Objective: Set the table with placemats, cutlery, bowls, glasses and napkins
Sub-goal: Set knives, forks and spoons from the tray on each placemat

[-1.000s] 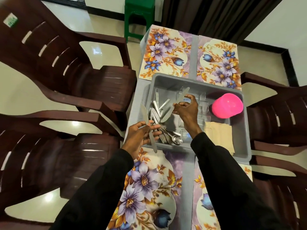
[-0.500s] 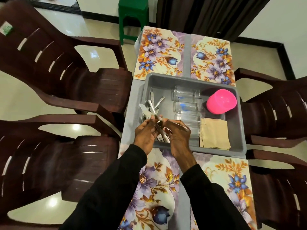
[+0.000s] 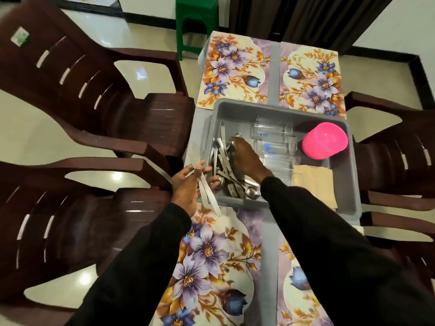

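Around the narrow tabletop (image 3: 274,74) stand dark brown plastic chairs (image 3: 94,90) on both sides, with a green stool (image 3: 197,10) beyond the far end. Four floral placemats lie on it, two at the far end (image 3: 233,71) and two at the near end (image 3: 211,267). Between these pairs sits a grey tub (image 3: 353,175). Inside it, a pink bowl (image 3: 324,141) lies upside down in the far right corner, tan napkins (image 3: 315,182) lie flat near it, clear glasses (image 3: 270,131) lie on their sides in the middle, and loose cutlery (image 3: 223,161) is heaped along the left side. The right hand (image 3: 247,158) is palm down over that heap, fingers dipped among the pieces; I cannot tell whether they grip anything. The left hand (image 3: 186,187), at the tub's near left corner, pinches two slim steel pieces (image 3: 208,196) between thumb and fingers, their ends hanging over the near left placemat.
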`<state>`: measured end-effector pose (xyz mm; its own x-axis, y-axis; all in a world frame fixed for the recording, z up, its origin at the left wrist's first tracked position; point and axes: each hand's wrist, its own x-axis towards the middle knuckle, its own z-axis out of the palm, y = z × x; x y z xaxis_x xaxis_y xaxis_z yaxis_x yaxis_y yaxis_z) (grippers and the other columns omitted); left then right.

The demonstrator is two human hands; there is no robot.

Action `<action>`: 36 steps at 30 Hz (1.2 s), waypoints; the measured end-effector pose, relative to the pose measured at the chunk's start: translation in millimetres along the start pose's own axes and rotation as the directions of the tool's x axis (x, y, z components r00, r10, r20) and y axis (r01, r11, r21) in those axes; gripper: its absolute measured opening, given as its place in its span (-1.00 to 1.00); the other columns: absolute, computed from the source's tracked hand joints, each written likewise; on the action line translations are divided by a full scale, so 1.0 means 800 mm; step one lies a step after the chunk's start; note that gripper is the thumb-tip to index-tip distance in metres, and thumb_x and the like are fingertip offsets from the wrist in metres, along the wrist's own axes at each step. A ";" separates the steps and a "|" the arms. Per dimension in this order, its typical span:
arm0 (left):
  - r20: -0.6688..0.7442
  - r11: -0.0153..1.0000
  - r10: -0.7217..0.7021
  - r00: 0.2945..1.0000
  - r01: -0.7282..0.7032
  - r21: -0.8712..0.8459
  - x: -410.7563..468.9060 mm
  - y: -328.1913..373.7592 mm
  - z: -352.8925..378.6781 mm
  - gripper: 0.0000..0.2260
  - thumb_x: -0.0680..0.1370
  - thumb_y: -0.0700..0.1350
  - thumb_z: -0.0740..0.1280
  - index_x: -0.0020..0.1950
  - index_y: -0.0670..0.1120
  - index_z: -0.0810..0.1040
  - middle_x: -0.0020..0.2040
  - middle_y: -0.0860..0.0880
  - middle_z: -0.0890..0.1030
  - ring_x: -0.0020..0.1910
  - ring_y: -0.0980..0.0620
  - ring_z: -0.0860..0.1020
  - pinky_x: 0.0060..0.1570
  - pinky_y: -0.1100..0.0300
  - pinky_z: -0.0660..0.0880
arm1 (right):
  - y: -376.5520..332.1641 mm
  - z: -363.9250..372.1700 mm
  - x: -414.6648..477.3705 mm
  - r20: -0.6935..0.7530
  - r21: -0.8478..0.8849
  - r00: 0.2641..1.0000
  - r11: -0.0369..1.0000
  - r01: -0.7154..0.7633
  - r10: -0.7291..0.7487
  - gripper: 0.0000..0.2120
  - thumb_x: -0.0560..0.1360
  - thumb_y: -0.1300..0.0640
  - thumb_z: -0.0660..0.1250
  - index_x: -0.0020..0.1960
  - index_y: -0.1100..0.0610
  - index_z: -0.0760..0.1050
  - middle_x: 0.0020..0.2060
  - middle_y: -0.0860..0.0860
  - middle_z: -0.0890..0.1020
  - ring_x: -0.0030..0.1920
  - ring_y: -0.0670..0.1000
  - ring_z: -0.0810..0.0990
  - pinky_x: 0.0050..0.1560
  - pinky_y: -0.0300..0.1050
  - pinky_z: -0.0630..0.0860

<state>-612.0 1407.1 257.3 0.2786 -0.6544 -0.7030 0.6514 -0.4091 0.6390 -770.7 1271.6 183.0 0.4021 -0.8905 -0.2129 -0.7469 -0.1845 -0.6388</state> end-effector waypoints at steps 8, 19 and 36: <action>0.129 0.999 -0.030 0.991 0.025 0.038 0.004 0.002 -0.015 -0.77 0.63 -0.29 0.33 0.30 -0.24 0.53 0.12 -0.19 0.71 0.09 -0.25 0.69 0.03 -0.11 0.67 | 0.005 0.030 0.037 -0.044 -0.332 0.993 0.939 0.092 -0.113 -0.55 0.50 0.19 0.39 0.33 0.16 0.33 0.15 0.18 0.54 0.13 0.20 0.52 0.04 0.11 0.52; 0.136 0.997 -0.067 0.988 0.062 0.043 0.016 0.002 -0.016 -0.72 0.63 -0.29 0.34 0.34 -0.28 0.51 0.15 -0.22 0.70 0.08 -0.23 0.70 0.06 -0.12 0.65 | 0.015 0.022 0.058 -0.122 -0.578 0.973 0.811 0.092 -0.198 -0.73 0.39 0.34 0.52 0.08 0.25 0.61 0.18 0.22 0.54 0.18 0.24 0.49 -0.01 0.10 0.58; 0.148 0.998 -0.060 0.987 0.059 0.008 0.012 -0.001 -0.029 -0.70 0.62 -0.27 0.35 0.35 -0.26 0.51 0.14 -0.21 0.70 0.09 -0.24 0.69 0.10 -0.14 0.63 | -0.004 -0.055 0.110 0.732 -0.650 0.595 -0.080 0.756 -0.332 -0.69 0.51 0.15 0.46 0.23 0.12 0.51 0.15 0.06 0.57 0.12 0.09 0.49 0.02 -0.02 0.48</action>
<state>-593.5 1416.2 242.7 0.1314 -0.7159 -0.6857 0.6614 -0.4519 0.5986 -756.2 1175.5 198.8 0.8748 -0.1637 -0.4561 0.0196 -0.9285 0.3709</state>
